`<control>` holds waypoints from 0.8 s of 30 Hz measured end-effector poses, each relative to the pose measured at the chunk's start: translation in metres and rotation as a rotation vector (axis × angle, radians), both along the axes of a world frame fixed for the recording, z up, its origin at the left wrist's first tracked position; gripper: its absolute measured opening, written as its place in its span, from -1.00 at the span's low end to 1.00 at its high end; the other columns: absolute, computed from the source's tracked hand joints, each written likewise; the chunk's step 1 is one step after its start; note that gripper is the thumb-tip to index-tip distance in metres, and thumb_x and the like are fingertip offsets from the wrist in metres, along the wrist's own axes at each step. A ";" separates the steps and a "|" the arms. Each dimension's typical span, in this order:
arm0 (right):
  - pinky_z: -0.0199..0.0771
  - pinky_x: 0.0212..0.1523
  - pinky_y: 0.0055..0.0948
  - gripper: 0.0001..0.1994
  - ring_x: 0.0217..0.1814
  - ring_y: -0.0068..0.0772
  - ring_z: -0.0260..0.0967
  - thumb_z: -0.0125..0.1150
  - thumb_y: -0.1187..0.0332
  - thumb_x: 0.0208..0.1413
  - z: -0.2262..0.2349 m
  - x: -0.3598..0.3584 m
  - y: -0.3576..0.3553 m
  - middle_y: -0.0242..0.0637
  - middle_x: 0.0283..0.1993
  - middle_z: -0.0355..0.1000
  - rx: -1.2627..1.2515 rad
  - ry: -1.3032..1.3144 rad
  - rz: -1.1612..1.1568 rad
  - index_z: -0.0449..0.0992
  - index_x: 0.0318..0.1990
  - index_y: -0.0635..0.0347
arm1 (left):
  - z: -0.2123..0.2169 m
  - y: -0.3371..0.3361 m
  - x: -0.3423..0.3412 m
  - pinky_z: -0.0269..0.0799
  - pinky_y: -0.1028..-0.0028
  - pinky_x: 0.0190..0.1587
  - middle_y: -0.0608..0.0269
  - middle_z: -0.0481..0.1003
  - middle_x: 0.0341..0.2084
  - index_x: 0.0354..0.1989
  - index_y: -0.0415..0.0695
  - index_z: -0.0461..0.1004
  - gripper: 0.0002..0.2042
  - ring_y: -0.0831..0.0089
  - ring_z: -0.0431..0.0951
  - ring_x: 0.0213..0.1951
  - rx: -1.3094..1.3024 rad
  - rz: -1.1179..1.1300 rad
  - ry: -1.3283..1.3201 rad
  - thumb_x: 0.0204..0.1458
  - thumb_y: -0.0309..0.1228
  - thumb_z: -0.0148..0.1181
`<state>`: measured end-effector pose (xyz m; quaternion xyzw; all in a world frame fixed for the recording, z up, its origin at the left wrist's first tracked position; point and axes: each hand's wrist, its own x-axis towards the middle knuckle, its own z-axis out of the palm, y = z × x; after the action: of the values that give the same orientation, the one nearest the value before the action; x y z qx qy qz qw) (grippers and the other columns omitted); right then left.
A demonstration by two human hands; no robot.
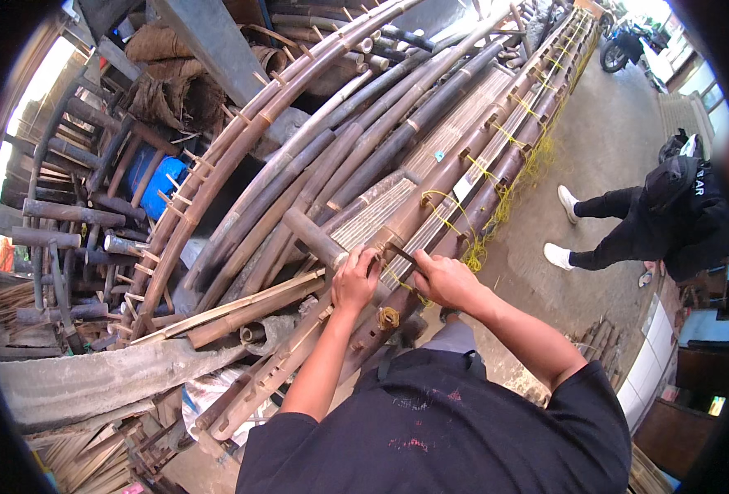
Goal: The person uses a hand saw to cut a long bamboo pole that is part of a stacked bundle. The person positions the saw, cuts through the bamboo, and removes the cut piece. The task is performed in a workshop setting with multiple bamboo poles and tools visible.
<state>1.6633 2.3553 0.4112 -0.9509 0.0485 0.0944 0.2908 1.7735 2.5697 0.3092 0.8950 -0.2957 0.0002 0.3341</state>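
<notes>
In front of me runs a long bamboo frame (pixel 442 188), two brown poles with pale slats between them. Yellow cord (pixel 496 216) is tied across it at intervals, with loose strands hanging along its right side. My right hand (pixel 448 284) is closed around the end of a dark, flat, blade-like tool (pixel 402 254), which reaches left over the slats. My left hand (pixel 356 280) rests at the left pole, its fingers curled near the tool's tip. Whatever those fingers pinch is too small to make out. Below the hands, a coil of yellowish cord (pixel 388 318) sits on the near part of the frame.
Dark bamboo poles (pixel 381 144) lie piled to the left, beside a curved, ladder-like bamboo piece (pixel 245 136) with pegs. A blue bag (pixel 165 183) sits among stacked bamboo. At right, a person in black (pixel 669 210) stands on the concrete floor (pixel 603 140). A motorcycle (pixel 618 51) is parked far off.
</notes>
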 end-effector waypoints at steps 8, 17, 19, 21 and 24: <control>0.60 -0.15 0.27 -0.67 -0.17 0.39 0.60 0.17 0.19 0.33 0.010 0.012 -0.008 0.25 -0.31 0.59 -0.048 0.070 0.074 0.41 0.07 0.21 | 0.000 0.001 0.000 0.55 0.04 0.12 -0.01 0.57 0.18 0.08 0.05 0.56 -0.72 -0.10 0.60 0.15 0.011 -0.031 -0.036 0.27 -0.19 0.30; 0.60 -0.12 0.27 -0.65 -0.14 0.38 0.60 0.23 0.13 0.32 -0.007 0.029 -0.042 0.23 -0.29 0.59 0.045 0.107 0.149 0.42 0.09 0.15 | 0.008 -0.001 0.000 0.56 0.08 0.12 0.01 0.57 0.18 0.17 0.11 0.56 -0.68 -0.05 0.60 0.15 0.040 -0.021 0.010 0.27 -0.18 0.30; 0.59 -0.16 0.25 -0.64 -0.17 0.38 0.59 0.25 0.17 0.31 -0.011 0.030 -0.051 0.21 -0.31 0.59 0.076 0.062 0.199 0.42 0.12 0.15 | 0.007 -0.002 0.001 0.57 0.10 0.11 0.02 0.55 0.20 0.24 0.16 0.55 -0.62 -0.04 0.61 0.13 0.045 -0.036 -0.008 0.27 -0.16 0.29; 0.58 -0.13 0.24 -0.63 -0.15 0.39 0.58 0.25 0.18 0.31 -0.014 0.034 -0.058 0.23 -0.29 0.59 0.167 0.077 0.224 0.41 0.14 0.17 | 0.003 0.001 0.002 0.57 0.10 0.11 0.02 0.56 0.20 0.24 0.16 0.56 -0.62 -0.04 0.61 0.13 0.034 -0.032 -0.020 0.27 -0.16 0.30; 0.57 -0.08 0.18 -0.61 -0.10 0.38 0.59 0.23 0.19 0.32 -0.019 0.037 -0.066 0.25 -0.23 0.60 0.280 0.119 0.216 0.41 0.15 0.22 | 0.002 0.000 0.001 0.58 0.09 0.11 0.02 0.56 0.19 0.25 0.16 0.57 -0.61 -0.05 0.62 0.12 0.021 -0.037 -0.027 0.26 -0.16 0.31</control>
<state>1.7000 2.2898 0.3924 -0.8936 -0.0501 0.1871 0.4049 1.7747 2.5692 0.3112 0.8926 -0.3167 0.0029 0.3209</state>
